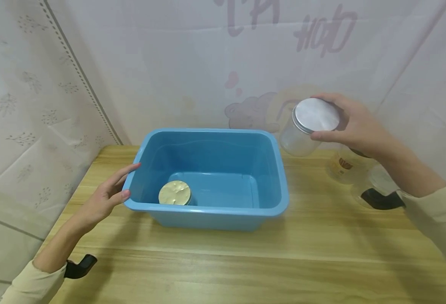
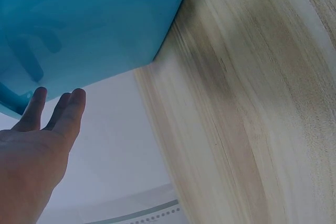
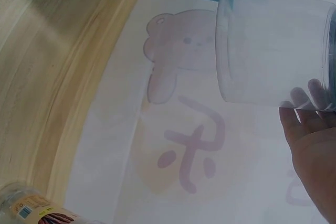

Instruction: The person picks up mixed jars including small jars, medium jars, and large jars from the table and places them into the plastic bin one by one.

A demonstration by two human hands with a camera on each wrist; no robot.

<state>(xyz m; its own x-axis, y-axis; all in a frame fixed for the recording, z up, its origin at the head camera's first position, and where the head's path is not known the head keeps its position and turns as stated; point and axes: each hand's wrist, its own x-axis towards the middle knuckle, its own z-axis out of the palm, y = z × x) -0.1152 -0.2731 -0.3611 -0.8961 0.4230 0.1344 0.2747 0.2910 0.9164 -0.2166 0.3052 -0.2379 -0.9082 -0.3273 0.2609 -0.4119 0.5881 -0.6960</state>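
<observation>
My right hand (image 1: 354,124) grips a clear jar (image 1: 297,139) around its silver lid (image 1: 317,115), fingers on the far side and thumb on the near side. Tilted, the jar hangs in the air just past the right rim of a blue basin (image 1: 223,213). In the right wrist view, the jar's see-through wall (image 3: 273,51) shows nothing inside. At the basin's left rim is my left hand (image 1: 101,198), its fingers extended and the fingertips and thumb right at the edge. Inside the basin, at the front left, sits a round container with a pale gold lid (image 1: 175,193).
Beyond the basin's right side, a clear jar with a printed label (image 1: 341,166) stands on the wooden table (image 1: 223,266). Another clear container (image 1: 379,181) is partly hidden behind my right forearm. A printed white cloth (image 1: 169,76) hangs behind the table.
</observation>
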